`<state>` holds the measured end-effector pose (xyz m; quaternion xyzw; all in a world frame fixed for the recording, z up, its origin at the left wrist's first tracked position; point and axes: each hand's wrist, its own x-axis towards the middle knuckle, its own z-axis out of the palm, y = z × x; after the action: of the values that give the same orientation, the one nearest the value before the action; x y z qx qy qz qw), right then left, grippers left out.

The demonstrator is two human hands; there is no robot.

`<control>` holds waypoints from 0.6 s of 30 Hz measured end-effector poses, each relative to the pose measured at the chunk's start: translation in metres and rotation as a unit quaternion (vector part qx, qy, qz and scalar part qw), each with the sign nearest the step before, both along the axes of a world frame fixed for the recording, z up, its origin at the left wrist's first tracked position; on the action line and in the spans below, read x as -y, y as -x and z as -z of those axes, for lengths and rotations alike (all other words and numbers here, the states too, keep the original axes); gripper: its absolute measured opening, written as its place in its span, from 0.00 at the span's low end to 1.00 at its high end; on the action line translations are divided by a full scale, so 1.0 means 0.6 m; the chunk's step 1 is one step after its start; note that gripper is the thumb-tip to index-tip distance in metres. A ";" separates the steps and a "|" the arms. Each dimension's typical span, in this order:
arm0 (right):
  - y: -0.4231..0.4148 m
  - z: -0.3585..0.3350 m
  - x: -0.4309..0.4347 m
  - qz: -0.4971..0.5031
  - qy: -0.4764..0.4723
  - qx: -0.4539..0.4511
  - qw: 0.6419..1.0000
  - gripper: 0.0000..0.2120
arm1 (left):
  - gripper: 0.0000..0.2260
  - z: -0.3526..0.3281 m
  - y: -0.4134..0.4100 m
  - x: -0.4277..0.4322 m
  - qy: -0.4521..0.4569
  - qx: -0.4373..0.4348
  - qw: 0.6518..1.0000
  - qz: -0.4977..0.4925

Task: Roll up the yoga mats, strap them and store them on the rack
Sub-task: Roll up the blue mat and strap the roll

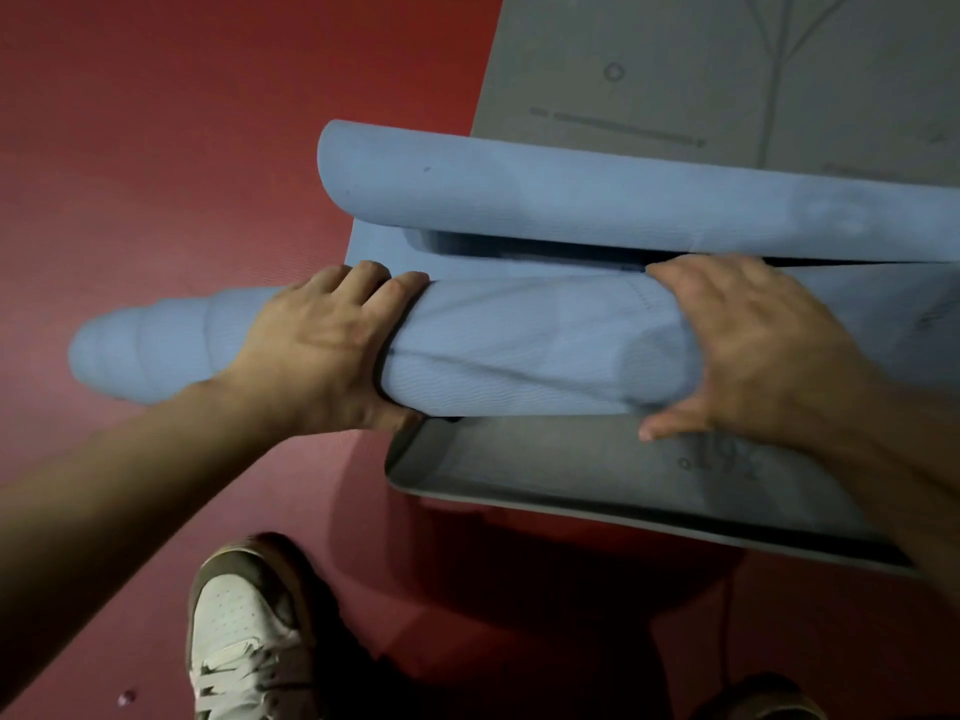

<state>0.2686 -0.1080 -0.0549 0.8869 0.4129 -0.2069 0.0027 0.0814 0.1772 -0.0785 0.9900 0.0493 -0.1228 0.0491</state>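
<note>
Two-handed grip: left hand (322,345) and right hand (753,345), fingers curled round blue mat roll (519,345); sits across grey mat (545,459), left end telescoped past grey mat's edge; looser blue fold (571,189) beyond, seemingly same mat.

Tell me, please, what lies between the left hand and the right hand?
In the head view, the middle stretch of the rolled blue mat lies between the left hand and the right hand; both hands grip it.

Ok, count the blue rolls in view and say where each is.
2. The near roll is gripped by the left hand and right hand, its layers telescoped out to the left. The far roll lies just behind it. Others may be out of frame.
</note>
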 end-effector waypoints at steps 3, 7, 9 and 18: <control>-0.010 -0.012 -0.017 -0.015 0.073 -0.024 0.997 0.62 | 0.51 -0.003 -0.008 -0.009 0.014 -0.007 1.000 0.007; -0.022 -0.028 -0.028 -0.030 0.090 -0.027 0.995 0.58 | 0.51 -0.015 -0.014 -0.012 0.033 -0.039 0.999 0.015; -0.005 -0.036 -0.019 -0.053 0.125 -0.030 0.990 0.58 | 0.51 -0.018 0.006 -0.002 0.053 -0.078 0.995 0.021; 0.055 -0.030 0.023 -0.018 0.109 -0.096 0.989 0.58 | 0.45 -0.020 0.046 -0.006 0.151 -0.080 0.985 -0.007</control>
<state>0.2355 -0.1217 -0.0367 0.8498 0.4024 -0.3344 0.0635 0.0540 0.1807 -0.0665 0.9578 0.0409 -0.2074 0.1946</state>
